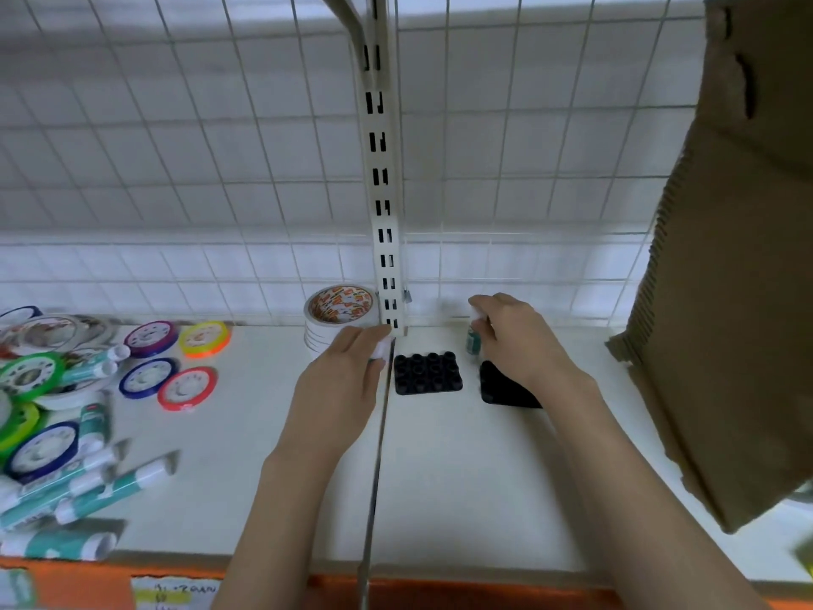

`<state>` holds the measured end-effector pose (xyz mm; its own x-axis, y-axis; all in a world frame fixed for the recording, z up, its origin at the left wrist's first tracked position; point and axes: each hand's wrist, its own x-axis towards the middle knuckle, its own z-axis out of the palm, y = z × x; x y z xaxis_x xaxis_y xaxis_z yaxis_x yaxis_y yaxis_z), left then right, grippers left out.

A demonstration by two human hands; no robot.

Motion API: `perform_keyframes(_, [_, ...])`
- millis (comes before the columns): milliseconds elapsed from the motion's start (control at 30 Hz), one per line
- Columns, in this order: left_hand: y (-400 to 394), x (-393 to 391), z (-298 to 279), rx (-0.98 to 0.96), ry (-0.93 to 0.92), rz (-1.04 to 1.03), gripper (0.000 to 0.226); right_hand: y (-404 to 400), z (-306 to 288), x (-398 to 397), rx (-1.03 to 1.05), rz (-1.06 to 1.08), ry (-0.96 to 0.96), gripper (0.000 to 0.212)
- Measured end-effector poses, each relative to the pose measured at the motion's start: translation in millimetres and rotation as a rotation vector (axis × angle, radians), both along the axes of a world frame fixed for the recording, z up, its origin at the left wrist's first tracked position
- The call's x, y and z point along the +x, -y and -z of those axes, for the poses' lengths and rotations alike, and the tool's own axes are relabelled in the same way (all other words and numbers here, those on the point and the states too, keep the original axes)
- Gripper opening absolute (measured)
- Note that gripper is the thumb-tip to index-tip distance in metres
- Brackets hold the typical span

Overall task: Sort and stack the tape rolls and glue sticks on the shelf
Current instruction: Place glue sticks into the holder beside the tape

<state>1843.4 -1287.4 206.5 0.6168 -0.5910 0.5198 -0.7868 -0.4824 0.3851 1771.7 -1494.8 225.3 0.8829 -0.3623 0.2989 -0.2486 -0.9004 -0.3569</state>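
**Glue sticks and tape rolls: both hands at the back of the shelf**

Glue stick [473, 334] stands upright near the back edge of the white shelf [272, 455], right of the slotted upright post [386, 239]. The right hand [512, 336] is curled round it, fingers covering most of the white cap; only the teal body shows below. Just in front of it lie two black studded pads [427, 372], the right one partly under the wrist.

The left hand [341, 380] pinches a small white object [382, 349] at its fingertips (too blurred to tell if it is a cap or a stick end). It sits just in front of a stack of white tape rolls [338, 321] with an orange-printed core, which stands against the wire grid back [176, 169], touching or just beside the post.

At the far left of the shelf lies an unsorted spread: flat tape rolls with coloured rims [169, 376] (purple, orange, blue, red, green), some overlapping, and a loose pile of teal-and-white glue sticks [94, 479] lying on their sides near the front edge.

A brown cardboard sheet [726, 279] leans at the right. An orange price strip [440, 594] runs along the shelf front.
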Motion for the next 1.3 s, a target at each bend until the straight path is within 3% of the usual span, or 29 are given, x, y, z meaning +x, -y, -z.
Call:
perform_keyframes(267, [12.5,-0.1,-0.1,-0.002,-0.030,0.017,0.036,2.0,-8.2,0.1,-0.004,-0.066,0.086,0.022])
perform_keyframes(633, [15.0,-0.9,-1.5,-0.019,-0.029,0.033,0.032,-10.2,-0.4,13.4,0.012,-0.162,0.040,0.017])
perform_keyframes(1067, [29.8,5.8,-5.9,-0.068,-0.075,0.023,0.033,-11.6,13.0,18.1,0.030,-0.132,0.085,0.032])
perform_keyframes(1300, [56.2,20.8,-5.6,0.009,-0.066,0.050,0.034,-11.3,9.7,15.8,-0.011,-0.114,0.042,0.019])
